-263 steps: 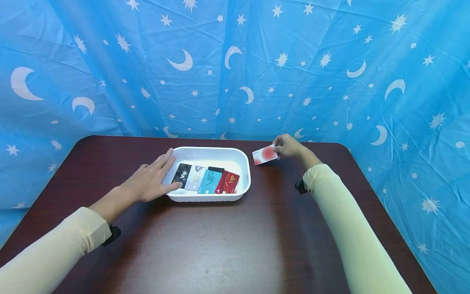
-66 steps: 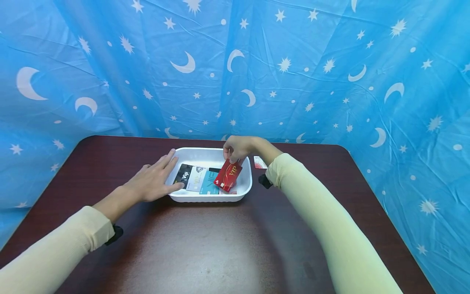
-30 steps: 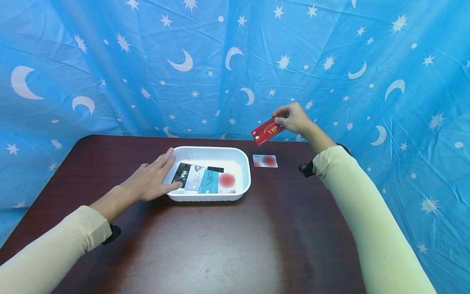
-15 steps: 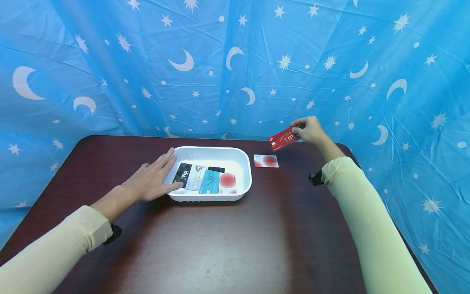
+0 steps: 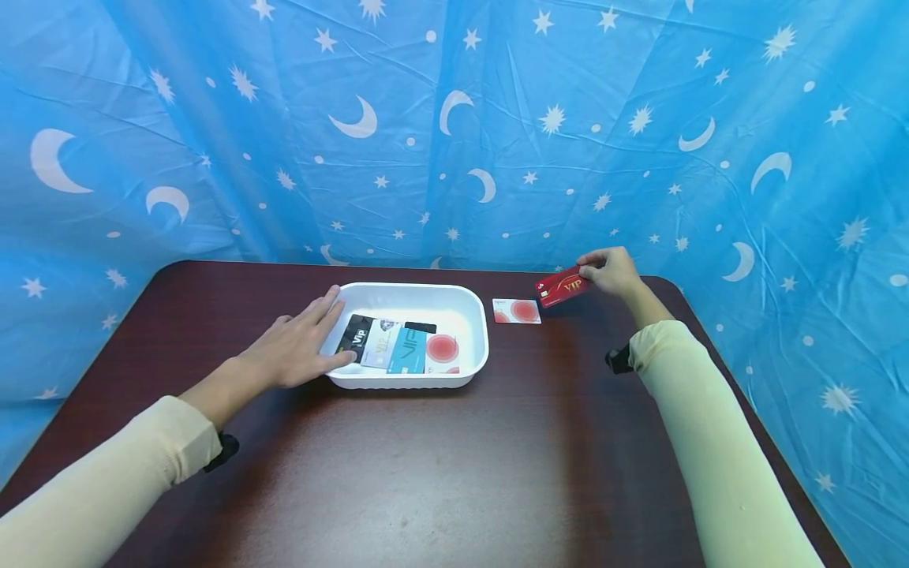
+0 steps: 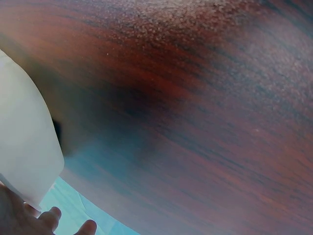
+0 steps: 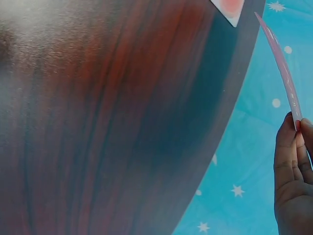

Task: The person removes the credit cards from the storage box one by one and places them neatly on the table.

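Cards [image 5: 405, 356] overlap in white tray [image 5: 401, 382]; right hand [image 5: 616, 274] pinches red card [image 5: 561, 286]

The desk [image 5: 398, 465] is dark reddish-brown, grained, with rounded far corners and a pale sheen. Behind it and at both sides hangs a creased blue curtain [image 5: 398, 71] printed with white moons, stars and dots.

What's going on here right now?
A person's right hand pinches a red VIP card that looks raised off the table. Just left of it, a white card with red circles lies flat on the table, beside the white tray. The left hand rests on the tray's left side. Inside the tray are several more cards, among them a black one, a teal one and another with a red circle.
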`<act>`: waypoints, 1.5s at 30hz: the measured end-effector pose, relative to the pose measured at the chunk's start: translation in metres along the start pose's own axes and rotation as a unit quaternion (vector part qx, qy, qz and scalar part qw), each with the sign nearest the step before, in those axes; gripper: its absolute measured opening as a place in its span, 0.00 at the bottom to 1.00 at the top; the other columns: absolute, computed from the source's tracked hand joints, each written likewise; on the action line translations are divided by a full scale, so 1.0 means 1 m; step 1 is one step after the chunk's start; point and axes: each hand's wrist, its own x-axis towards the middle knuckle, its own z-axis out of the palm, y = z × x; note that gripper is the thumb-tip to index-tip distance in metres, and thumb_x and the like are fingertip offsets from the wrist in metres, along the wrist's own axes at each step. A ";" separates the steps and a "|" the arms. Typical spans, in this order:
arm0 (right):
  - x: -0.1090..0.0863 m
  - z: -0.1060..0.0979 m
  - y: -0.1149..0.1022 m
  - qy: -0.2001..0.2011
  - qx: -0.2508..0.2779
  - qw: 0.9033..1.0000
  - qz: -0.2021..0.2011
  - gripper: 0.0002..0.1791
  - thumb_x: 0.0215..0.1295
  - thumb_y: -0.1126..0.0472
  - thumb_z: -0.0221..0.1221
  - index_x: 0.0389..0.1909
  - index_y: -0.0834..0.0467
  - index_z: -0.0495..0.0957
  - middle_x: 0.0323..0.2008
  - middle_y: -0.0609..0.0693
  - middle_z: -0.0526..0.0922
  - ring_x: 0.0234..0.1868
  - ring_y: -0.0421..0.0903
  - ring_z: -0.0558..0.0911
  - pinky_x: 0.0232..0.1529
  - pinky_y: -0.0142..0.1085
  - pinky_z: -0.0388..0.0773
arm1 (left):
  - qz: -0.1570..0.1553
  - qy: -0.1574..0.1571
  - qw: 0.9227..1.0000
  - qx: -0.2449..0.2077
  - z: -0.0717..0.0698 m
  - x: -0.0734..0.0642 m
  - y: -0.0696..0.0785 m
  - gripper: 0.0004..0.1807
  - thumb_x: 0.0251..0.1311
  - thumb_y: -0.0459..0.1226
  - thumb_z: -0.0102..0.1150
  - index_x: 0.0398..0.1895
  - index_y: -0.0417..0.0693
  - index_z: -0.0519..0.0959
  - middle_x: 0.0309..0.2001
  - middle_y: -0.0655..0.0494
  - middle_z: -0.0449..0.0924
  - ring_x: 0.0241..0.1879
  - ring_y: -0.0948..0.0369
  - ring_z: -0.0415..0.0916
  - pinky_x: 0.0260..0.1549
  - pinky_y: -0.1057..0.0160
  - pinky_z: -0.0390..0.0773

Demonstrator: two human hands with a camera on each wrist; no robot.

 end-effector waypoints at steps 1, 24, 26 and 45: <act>0.000 0.001 0.002 -0.001 0.001 1.000 -0.001 0.17 0.76 0.66 0.51 0.58 0.71 0.76 0.54 0.69 0.78 0.53 0.60 0.77 0.54 0.50 0.78 | 0.000 0.000 1.000 0.000 0.000 0.000 0.000 0.51 0.64 0.60 0.53 0.78 0.36 0.49 0.79 0.37 0.40 0.74 0.37 0.48 0.59 0.28 0.61; -0.005 0.024 0.035 -0.001 -0.022 0.999 0.047 0.15 0.74 0.68 0.52 0.54 0.72 0.78 0.48 0.69 0.79 0.47 0.58 0.80 0.50 0.49 0.81 | 0.007 0.005 1.000 0.001 0.001 -0.001 -0.001 0.51 0.64 0.60 0.53 0.78 0.36 0.49 0.79 0.38 0.41 0.74 0.38 0.49 0.59 0.28 0.62; -0.005 0.026 0.038 0.000 -0.029 0.998 0.054 0.14 0.74 0.68 0.52 0.54 0.71 0.78 0.48 0.68 0.79 0.45 0.57 0.79 0.50 0.49 0.81 | 0.007 0.005 1.000 0.001 0.002 -0.001 -0.001 0.51 0.64 0.60 0.53 0.78 0.36 0.49 0.79 0.38 0.40 0.74 0.38 0.49 0.59 0.27 0.61; -0.005 0.037 0.045 -0.001 -0.032 0.997 0.075 0.13 0.73 0.69 0.53 0.53 0.71 0.77 0.46 0.67 0.79 0.41 0.56 0.80 0.51 0.49 0.81 | 0.001 0.000 1.000 -0.004 0.000 -0.001 0.000 0.50 0.64 0.60 0.52 0.78 0.37 0.49 0.79 0.39 0.40 0.75 0.38 0.48 0.60 0.27 0.60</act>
